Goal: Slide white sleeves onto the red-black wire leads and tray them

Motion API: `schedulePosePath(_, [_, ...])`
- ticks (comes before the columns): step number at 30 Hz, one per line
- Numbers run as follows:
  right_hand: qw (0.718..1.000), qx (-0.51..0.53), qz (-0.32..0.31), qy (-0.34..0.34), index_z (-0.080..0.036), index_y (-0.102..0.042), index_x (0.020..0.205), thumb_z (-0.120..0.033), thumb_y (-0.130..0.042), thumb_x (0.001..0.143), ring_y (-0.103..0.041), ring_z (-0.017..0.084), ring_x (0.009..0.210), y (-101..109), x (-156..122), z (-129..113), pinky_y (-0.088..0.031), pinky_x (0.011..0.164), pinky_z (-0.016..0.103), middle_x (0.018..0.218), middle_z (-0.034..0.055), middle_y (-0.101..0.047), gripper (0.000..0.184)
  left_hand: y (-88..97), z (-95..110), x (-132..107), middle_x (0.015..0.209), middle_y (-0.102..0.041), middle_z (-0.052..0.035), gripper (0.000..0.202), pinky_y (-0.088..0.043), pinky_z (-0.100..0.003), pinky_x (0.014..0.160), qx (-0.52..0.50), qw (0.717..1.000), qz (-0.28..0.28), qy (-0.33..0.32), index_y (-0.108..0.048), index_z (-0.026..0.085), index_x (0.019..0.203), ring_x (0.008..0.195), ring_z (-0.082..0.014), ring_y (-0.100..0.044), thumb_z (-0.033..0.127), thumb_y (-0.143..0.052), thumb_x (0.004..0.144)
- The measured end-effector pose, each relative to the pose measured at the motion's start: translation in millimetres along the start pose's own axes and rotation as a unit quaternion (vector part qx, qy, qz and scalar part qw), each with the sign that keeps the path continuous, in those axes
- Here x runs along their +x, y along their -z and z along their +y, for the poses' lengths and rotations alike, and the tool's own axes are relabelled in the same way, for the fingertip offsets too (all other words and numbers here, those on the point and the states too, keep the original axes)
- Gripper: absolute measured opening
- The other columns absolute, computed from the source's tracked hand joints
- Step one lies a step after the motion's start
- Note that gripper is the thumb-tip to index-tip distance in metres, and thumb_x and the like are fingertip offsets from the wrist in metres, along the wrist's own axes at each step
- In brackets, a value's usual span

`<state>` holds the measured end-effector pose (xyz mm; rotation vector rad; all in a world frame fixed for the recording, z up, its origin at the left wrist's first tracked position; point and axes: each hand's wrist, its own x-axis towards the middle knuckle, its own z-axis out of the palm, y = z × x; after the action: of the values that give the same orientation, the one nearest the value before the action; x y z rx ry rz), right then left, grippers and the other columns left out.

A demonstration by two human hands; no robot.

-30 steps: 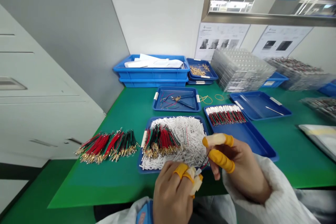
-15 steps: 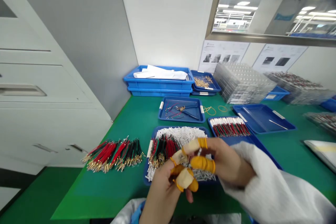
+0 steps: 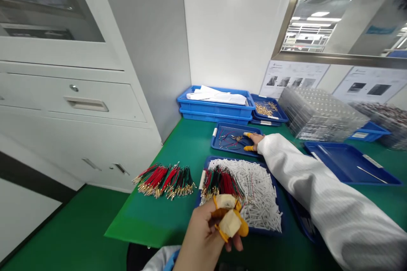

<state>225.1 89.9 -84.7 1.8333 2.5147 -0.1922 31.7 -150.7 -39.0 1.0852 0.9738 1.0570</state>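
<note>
My left hand (image 3: 219,224), with tape and orange finger cots on its fingertips, is pinched closed over the front of the tray of white tubes (image 3: 259,194). A thin dark-red wire end (image 3: 241,206) shows at its fingertips; the rest is hidden. Away at the back, my right hand (image 3: 254,140) reaches into a small blue tray (image 3: 219,146). Its two orange-covered fingers are apart, around the handle end of the cutting pliers (image 3: 237,138); nothing is visibly gripped. Loose wire pieces (image 3: 225,137) lie beside the pliers. A bundle of red, black and green wires (image 3: 219,182) rests on the tubes.
More wires with gold ends (image 3: 165,180) lie on the green table at left. Stacked blue trays (image 3: 216,112), a tray of gold pins (image 3: 263,109) and clear plastic trays (image 3: 318,112) stand behind. A blue tray (image 3: 346,165) holding a white stick is at right.
My right hand has left my left hand and reached forward to the small tray with the pliers. My left hand stays pinched near the front. The view has turned left.
</note>
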Motion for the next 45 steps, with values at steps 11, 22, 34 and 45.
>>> schedulePosePath(11, [0.997,-0.053,0.059,-0.004,-0.017,-0.048,0.112,-0.027,-0.049,0.084,-0.055,0.02,0.093,16,-11,-2,-0.046,0.076,0.04,0.113,0.0075,-0.052,0.03,-1.9,3,-9,0.064,-0.054,-0.0015,0.019,-0.045,-0.022,0.051,0.084,0.991,0.075,-0.076,-0.056,0.018,0.071,0.056,-0.0122,-0.049,0.037,-0.055,0.075])
schedulePosePath(22, [0.983,0.081,0.108,0.121,-0.023,-0.04,0.124,-0.023,-0.05,0.078,-0.054,0.024,0.098,60,-128,-7,-0.044,0.084,0.035,0.108,0.0069,-0.056,0.048,-11.4,-2,-12,0.065,-0.058,0.0,0.008,-0.047,-0.02,0.054,0.127,0.988,0.069,-0.061,-0.06,0.019,0.078,0.06,-0.013,-0.055,0.023,-0.057,0.072])
schedulePosePath(34, [0.951,0.213,0.054,0.217,-0.03,-0.051,0.098,-0.024,-0.053,0.076,-0.057,0.019,0.071,54,-235,-41,-0.051,0.056,0.03,0.087,0.0057,-0.055,0.023,-26.1,2,-10,0.048,-0.053,0.0041,0.011,-0.038,-0.015,0.038,0.161,0.976,0.095,-0.111,-0.06,0.019,0.058,0.042,-0.0075,-0.044,0.008,-0.057,0.057])
schedulePosePath(45, [0.956,0.166,0.078,0.227,-0.029,-0.054,0.089,-0.024,-0.053,0.075,-0.056,0.018,0.071,45,-240,-31,-0.05,0.057,0.03,0.086,0.0045,-0.054,0.014,-31.7,2,-13,0.056,-0.062,0.0012,0.016,-0.045,-0.017,0.042,0.215,0.961,0.117,-0.128,-0.065,0.018,0.062,0.047,-0.0111,-0.054,0.006,-0.061,0.054])
